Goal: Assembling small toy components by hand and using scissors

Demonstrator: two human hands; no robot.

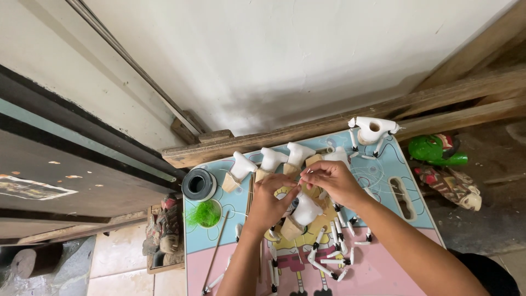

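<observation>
White puppet torso [306, 210] on a tan wooden block [290, 228], centre of the small table [383, 263], just below both hands. Partly covered by the left hand [272, 201] at its 9 o'clock and the right hand [330, 180] at its 1 o'clock; full outline not visible. Matte white, rounded, unpainted; block base pale wood, tilted.

Between the fingertips, something thin and pale, maybe a thread or a pin; too small to identify. Right hand with thumb and forefinger pressed together in a pinch near the left fingertips. Left hand curled, fingers bent inward; whether gripping the torso or the thin piece, cannot tell.

Hanging from the torso toward 6 o'clock, white jointed limbs [329, 257] with black joints, tangled, some cut off by the lower frame edge.

At 12 o'clock, a row of three more white torsos [271, 160] on blocks. At 1 o'clock, a white hollow piece [374, 130] with a round hole. At 9 o'clock, a dark round spool [199, 184] and a green fibre tuft [205, 214]. Thin wooden stick [215, 257] at 8 o'clock. Off the table at 3 o'clock, a green painted figure [435, 149], partly hidden.
</observation>
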